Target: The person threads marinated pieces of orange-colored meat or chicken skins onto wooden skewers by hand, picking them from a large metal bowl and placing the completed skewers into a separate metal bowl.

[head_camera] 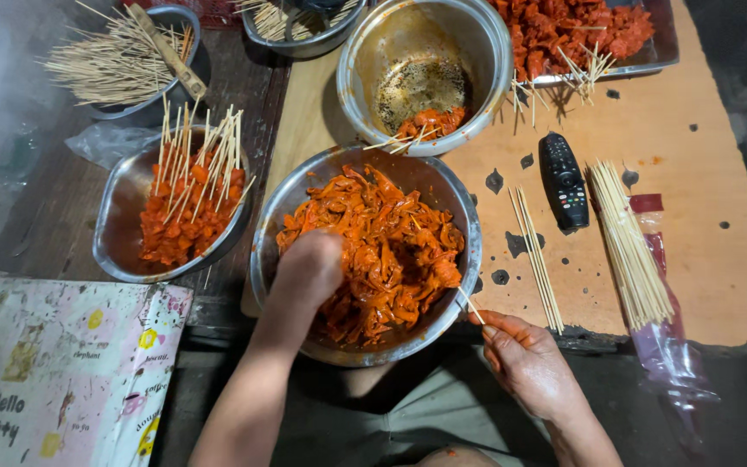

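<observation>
A steel bowl (464, 220) of orange-red marinated meat strips (391, 251) sits right in front of me. My left hand (309, 268) is plunged into the meat at the bowl's near left side, fingers buried and hidden. My right hand (525, 359) is at the bowl's near right rim, pinching a thin bamboo skewer (470, 304) whose tip points into the meat.
A bowl of skewered meat (188, 207) stands to the left. Behind is a nearly empty steel bowl (425, 69) and a tray of meat (581, 30). Loose skewers (536, 255), a black remote (563, 180) and a skewer bundle (628, 242) lie on brown cardboard (711, 173).
</observation>
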